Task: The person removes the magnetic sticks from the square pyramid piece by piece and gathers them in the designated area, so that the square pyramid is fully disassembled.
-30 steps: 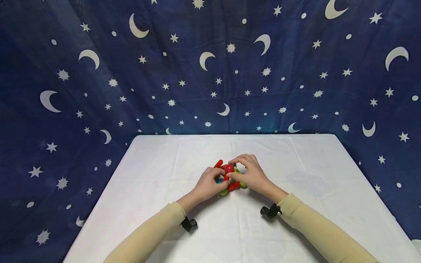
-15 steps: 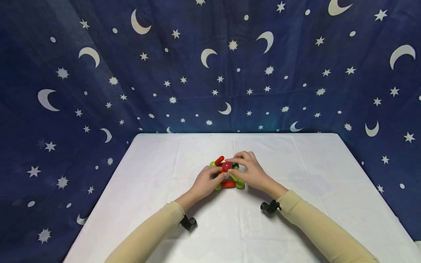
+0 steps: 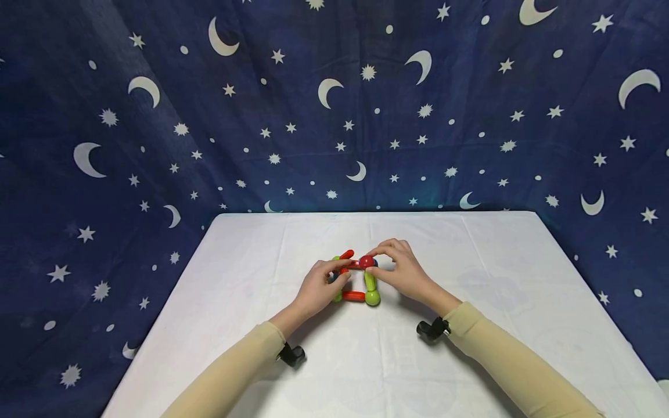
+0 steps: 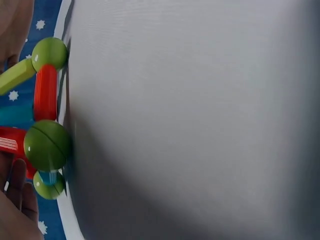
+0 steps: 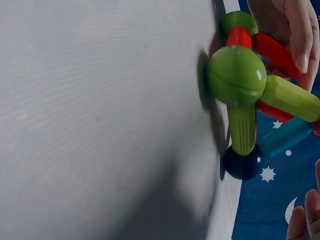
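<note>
A frame of magnetic sticks and balls sits on the white table. My left hand point(image 3: 316, 288) pinches a red stick point(image 5: 276, 54) at the frame's left side. With thumb and index finger, my right hand point(image 3: 405, 271) holds a red ball point(image 3: 367, 262) at the top. A lime stick point(image 5: 290, 97) rises from the near green ball point(image 5: 236, 75) towards that ball. Along the front lies another red stick point(image 3: 353, 296). In the right wrist view, a dark blue ball point(image 5: 243, 162) and a teal stick point(image 5: 287, 137) stand behind. My left fingers partly hide the left side.
The white-covered table point(image 3: 444, 371) runs back to a dark blue curtain point(image 3: 292, 104) printed with moons and stars. A black wrist camera point(image 3: 291, 354) sits on the left wrist, and another wrist camera point(image 3: 432, 330) on the right.
My left hand has shifted left, away from the red ball. The red ball has moved slightly right and back with my right hand. The frame has turned slightly, with more of its front showing.
</note>
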The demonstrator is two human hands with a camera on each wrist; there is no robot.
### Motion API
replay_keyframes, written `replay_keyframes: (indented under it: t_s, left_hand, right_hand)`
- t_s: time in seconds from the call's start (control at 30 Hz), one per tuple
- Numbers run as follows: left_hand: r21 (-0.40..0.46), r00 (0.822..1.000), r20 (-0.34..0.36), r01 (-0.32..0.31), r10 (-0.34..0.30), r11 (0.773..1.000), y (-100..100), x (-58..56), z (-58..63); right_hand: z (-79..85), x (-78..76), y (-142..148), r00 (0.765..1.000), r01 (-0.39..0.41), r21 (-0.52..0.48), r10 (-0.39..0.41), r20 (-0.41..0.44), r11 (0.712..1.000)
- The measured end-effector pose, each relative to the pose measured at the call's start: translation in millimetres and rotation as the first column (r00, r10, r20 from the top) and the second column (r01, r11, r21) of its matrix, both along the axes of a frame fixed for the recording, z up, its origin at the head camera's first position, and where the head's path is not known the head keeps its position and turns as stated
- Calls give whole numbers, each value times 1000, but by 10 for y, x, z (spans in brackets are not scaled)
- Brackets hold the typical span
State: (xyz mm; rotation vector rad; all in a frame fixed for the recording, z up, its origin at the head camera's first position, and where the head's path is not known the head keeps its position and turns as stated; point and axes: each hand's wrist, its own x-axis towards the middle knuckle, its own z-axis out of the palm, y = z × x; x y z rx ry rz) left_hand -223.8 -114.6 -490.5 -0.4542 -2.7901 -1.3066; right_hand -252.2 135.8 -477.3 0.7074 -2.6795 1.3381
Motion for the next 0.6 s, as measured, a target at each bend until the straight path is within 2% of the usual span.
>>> replay_keyframes:
  t_s: [0.13, 0.23, 0.33, 0.4, 0.47, 0.53, 0.6]
  left_hand:
    - [23, 1000, -10, 1, -1, 1000, -71, 41, -11]
    - [-2, 992, -126, -7, 7, 1000, -90, 92, -24]
    - [-59, 960, -279, 0, -17, 998, -69, 169, -32]
    - [-132, 933, -350, 38, -83, 991, -41, 234, -40]
    - [-247, 913, -367, 90, -179, 965, -13, 303, -54]
    - [-362, 894, -359, 132, -268, 923, 11, 360, -67]
    - [-448, 881, -343, 150, -324, 881, 24, 391, -71]
  right_hand:
    - [-17, 3, 32, 1000, 14, -12, -14, -12, 1000]
    - [-22, 6, 31, 1000, 13, -22, -13, -16, 1000]
    - [-23, 10, 24, 1000, 10, -32, -11, -17, 999]
    - [-21, 9, 18, 1000, 8, -35, -8, -20, 999]
    - [-24, 5, 16, 1000, 4, -26, -4, -21, 1000]
    - [-20, 1, 18, 1000, -8, -12, 7, -17, 1000]
    - [-13, -2, 26, 1000, -15, -3, 15, -12, 1000]
